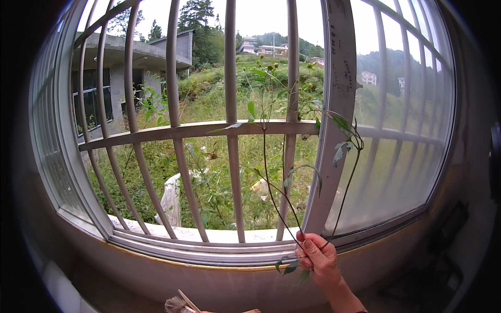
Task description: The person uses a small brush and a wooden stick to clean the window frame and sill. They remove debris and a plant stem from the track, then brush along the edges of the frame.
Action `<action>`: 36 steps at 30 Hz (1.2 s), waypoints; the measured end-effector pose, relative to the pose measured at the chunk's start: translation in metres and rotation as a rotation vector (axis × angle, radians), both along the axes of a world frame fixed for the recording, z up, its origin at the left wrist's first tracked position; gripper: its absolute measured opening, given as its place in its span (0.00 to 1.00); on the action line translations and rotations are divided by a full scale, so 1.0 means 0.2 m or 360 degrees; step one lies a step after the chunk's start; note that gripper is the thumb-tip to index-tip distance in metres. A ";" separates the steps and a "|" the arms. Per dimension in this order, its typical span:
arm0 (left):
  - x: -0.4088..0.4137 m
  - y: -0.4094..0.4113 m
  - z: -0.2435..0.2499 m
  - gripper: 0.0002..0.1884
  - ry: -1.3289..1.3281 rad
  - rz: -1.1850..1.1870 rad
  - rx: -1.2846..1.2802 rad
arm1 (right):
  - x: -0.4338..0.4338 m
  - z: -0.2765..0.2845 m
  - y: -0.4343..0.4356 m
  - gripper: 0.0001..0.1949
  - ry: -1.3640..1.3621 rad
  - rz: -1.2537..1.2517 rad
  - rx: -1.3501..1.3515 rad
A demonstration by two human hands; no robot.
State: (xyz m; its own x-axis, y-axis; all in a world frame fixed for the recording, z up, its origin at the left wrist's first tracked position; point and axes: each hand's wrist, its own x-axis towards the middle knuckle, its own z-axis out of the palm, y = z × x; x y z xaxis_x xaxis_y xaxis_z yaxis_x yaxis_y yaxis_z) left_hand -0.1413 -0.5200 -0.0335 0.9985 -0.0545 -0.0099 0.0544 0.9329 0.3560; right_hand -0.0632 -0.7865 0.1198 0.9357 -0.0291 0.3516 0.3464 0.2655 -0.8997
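Note:
My right hand (319, 256) is closed around several thin plant stems (274, 191), pinched between thumb and fingers just in front of the window sill. The stems fan upward with drooping green leaves (342, 123) and small yellowish flower heads (270, 67) near their tips. A few leaves (290, 267) hang below the fist. At the bottom edge, a bristle brush (177, 304) and a slim wooden stick (189, 300) show partly. Only a sliver of my left hand (207, 312) appears beside them, seemingly gripping the brush; the rest is cut off.
A sliding window frame (336, 78) with metal security bars (231, 168) stands before me. Its frosted pane (391, 172) is at right, above the sill track (203, 252). Outside are weeds (211, 195), a white sack (171, 199) and a concrete building (117, 58). Dark items (446, 234) stand at lower right.

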 end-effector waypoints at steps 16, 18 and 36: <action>0.04 0.01 0.05 0.09 0.0117 -0.0534 0.0319 | -0.93 -0.80 -0.03 0.16 0.0647 -0.0693 -0.0914; 0.03 0.02 0.05 0.09 0.0118 -0.0582 0.0289 | -0.92 -0.69 0.02 0.19 0.0765 -0.0564 -0.0553; -0.25 0.35 -0.10 0.08 0.0435 0.0152 0.0089 | 0.72 -0.08 0.41 0.15 0.0256 -0.0072 0.0375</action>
